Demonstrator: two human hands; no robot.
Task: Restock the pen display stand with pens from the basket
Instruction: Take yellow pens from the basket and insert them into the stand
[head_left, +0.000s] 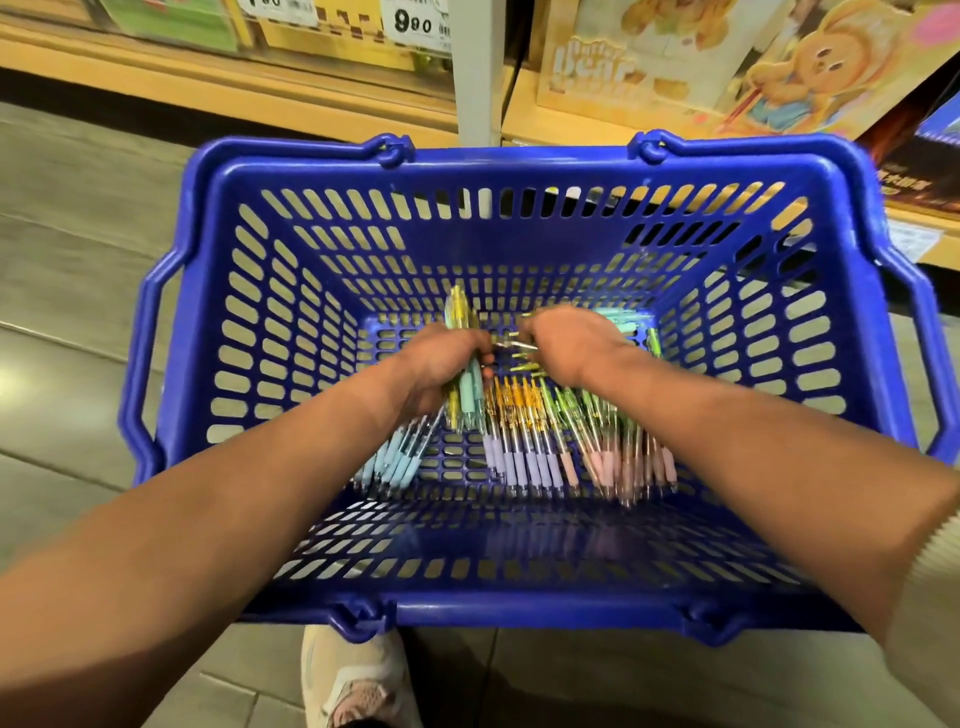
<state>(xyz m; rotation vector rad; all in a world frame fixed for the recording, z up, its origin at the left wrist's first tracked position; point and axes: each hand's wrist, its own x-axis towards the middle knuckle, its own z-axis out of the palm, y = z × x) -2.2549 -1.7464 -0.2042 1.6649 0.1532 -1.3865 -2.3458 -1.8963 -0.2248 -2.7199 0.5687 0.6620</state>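
Inside the basket (519, 166), the left hand (434, 366) angled downward, its grip clenched round a bundle of pens (460, 314). Beside it, the right hand (571, 343) curled knuckles-up over loose pens (545, 452) on the basket's floor. Whether its grip held anything could not be told.

Blurred pens (540, 457); grasp of right hand (569, 340) hidden.

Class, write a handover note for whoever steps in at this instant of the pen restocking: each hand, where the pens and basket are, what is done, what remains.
Left hand grips a bundle of yellow and teal pens, upright inside the blue basket.
Right hand is down among the loose pens on the basket floor; blur hides whether it holds any.
Done: one handful gathered.
Left: all the stocking; the display stand is out of view. Carry the bundle to it, then return for the rest.
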